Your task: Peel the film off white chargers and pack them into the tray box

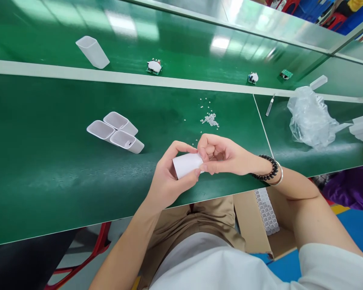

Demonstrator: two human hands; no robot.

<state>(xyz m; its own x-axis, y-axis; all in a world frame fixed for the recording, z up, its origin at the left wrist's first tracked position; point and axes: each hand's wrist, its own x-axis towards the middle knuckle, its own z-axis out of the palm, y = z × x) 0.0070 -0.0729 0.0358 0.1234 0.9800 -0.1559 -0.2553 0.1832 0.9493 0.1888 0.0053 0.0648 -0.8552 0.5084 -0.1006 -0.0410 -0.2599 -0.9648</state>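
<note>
My left hand (169, 177) is wrapped round a white plastic housing (186, 164), held just above the near edge of the green table. At the housing's right end, my right hand (220, 155) has its fingertips pinched together against the rim; whatever small thing they may hold is hidden. Beyond the hands lies a loose heap of tiny clear pieces (210, 119), with several strays around it. To the left, three white housings (124, 141) of the same sort lie side by side, open ends facing up and left.
On the raised back ledge are another white housing (93, 52) and small circuit boards (154, 67). A pair of tweezers (270, 105) and a clear plastic bag (311, 119) lie to the right. Below the table edge stands a cardboard box (251, 221) holding rows of white parts.
</note>
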